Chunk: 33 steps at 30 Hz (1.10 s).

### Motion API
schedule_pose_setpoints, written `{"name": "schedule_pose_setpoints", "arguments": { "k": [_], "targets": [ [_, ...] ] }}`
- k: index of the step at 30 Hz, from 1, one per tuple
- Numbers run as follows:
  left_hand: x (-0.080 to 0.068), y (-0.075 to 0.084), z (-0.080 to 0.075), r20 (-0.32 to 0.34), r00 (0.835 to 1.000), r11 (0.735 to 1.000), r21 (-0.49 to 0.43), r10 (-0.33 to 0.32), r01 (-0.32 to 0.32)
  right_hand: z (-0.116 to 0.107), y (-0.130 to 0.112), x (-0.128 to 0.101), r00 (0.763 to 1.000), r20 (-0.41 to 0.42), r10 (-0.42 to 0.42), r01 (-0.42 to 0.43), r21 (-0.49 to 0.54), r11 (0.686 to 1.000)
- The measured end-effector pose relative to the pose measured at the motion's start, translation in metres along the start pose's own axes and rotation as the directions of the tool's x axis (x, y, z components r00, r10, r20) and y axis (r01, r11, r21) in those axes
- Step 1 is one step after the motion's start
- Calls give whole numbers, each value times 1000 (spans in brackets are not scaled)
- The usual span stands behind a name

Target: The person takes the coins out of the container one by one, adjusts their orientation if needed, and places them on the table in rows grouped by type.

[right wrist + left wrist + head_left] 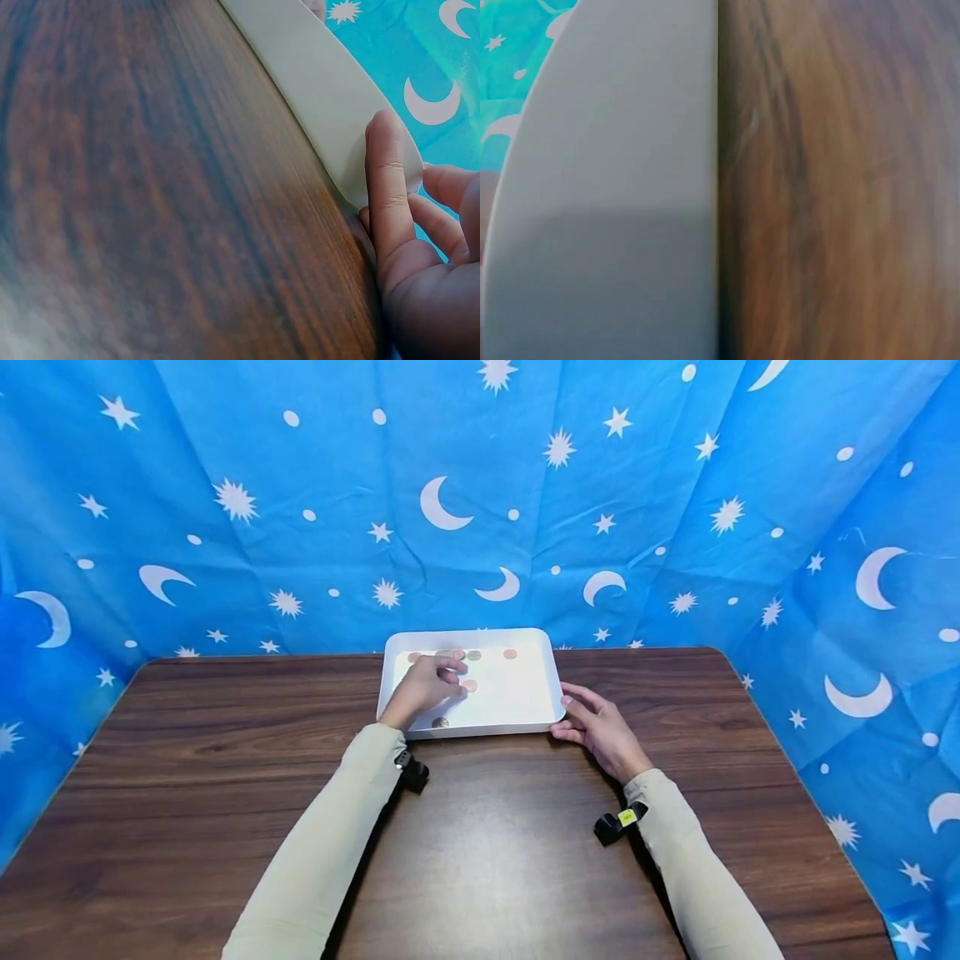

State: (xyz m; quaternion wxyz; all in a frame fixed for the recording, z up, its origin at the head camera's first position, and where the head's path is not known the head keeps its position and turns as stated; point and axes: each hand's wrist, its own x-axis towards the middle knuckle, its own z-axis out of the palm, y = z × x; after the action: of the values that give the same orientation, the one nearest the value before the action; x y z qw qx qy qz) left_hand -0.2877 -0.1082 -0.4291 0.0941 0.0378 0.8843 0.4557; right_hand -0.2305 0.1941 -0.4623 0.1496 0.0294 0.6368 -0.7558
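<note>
A shallow white tray (510, 710) lies at the back of the table, with several coins in it. My left hand (427, 683) reaches over its left side, thumb and fingers apart, beside a copper-coloured coin (470, 686). Whether the fingertips touch that coin is unclear. A darker coin (440, 722) lies near the front wall, below the hand. With its fingers around the front right corner, my right hand (603, 731) holds the tray; one finger (388, 172) lies along the outer wall (322, 90) in the right wrist view. The left wrist view shows the tray wall (622, 150) but no hand.
Along the tray's back edge are a greenish coin (473, 655), a reddish coin (510, 653) and others partly behind the left hand. Dark wood-grain table (480, 860) surrounds the tray. A blue curtain (337, 460) with moons and stars hangs directly behind.
</note>
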Motion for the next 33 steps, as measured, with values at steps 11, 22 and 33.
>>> {"name": "schedule_pose_setpoints", "arguments": {
  "k": [11, 22, 33],
  "targets": [
    [5, 3, 11, -162, 984, 981, 167, -74, 101, 1, 2, 1, 1000, 11, -16, 16, -5, 1000],
    [5, 8, 16, -191, 981, 972, 222, -36, 78, 0, 0, 0, 1000, 16, -7, 8, -17, 1000],
    [3, 2, 6, -21, 997, 972, 226, 78, -71, -2, 1, -1, 1000, 22, -7, 7, -34, 999]
  ]
}}
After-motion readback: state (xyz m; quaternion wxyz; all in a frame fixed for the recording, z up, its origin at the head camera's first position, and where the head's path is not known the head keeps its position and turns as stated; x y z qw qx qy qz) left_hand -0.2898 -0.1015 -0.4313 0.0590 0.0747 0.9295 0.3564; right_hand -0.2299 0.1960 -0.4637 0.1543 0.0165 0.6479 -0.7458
